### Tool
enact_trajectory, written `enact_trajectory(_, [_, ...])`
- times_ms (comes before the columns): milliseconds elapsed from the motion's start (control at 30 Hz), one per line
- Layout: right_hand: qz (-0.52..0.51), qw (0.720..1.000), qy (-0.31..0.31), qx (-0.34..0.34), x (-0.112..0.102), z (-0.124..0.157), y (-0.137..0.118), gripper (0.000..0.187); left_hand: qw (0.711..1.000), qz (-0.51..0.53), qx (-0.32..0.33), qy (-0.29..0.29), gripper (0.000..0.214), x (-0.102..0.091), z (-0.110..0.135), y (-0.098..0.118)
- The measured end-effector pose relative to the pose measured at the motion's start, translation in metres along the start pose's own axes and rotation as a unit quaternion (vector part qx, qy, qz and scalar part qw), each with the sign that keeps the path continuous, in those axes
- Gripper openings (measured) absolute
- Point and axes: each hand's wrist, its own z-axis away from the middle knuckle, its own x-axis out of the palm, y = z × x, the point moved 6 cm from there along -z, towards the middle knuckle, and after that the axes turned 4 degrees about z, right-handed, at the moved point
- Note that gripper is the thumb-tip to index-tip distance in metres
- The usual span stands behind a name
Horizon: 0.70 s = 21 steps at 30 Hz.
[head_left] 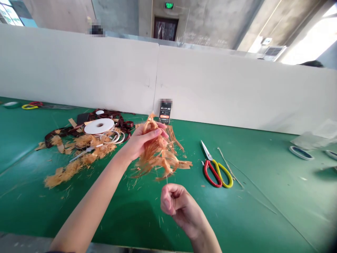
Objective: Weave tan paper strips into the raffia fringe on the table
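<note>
My left hand (pixel 147 138) is closed around a bundle of frayed, orange-tan fibre ribbon (pixel 160 156), which it holds up above the green table. Loose strands and wavy strips hang down from the bundle. Below it, my right hand (pixel 175 203) is closed in a pinch. A thin pale strand (pixel 166 180) runs from the fibres down to its fingertips. To the right lie scissors (pixel 213 168) with one red and one yellow handle, their blades spread slightly and pointing away. Neither hand touches them.
A white spool (pixel 99 125), dark brown ribbon (pixel 126 124) and fibre scraps (pixel 79 163) pile up at left. A phone (pixel 165 112) leans against the white partition (pixel 223 88). Tape rolls (pixel 301 153) lie at right, thin wire (pixel 230 170) beside the scissors. More scissors (pixel 31 105) lie far left.
</note>
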Motion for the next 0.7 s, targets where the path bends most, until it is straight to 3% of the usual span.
enact_trajectory(167, [-0.022, 1.000, 0.001, -0.010, -0.004, -0.001, -0.003, 0.034, 0.997, -0.042, -0.040, 0.049, 0.025, -0.006, 0.004, -0.011])
enact_trajectory(367, [-0.033, 0.999, 0.004, -0.021, -0.011, 0.006, -0.012, 0.029, 0.987, -0.101, -0.023, 0.123, 0.023, -0.025, 0.006, -0.008])
enact_trajectory(567, [-0.038, 0.999, -0.001, -0.027, -0.016, 0.011, -0.018, 0.026, 0.986, -0.114, -0.038, 0.119, 0.022, -0.044, 0.009, -0.013])
enact_trajectory(700, [-0.055, 0.998, -0.021, -0.019, -0.019, 0.013, -0.017, 0.025, 0.998, -0.012, 0.004, 0.056, 0.054, -0.047, 0.008, -0.008])
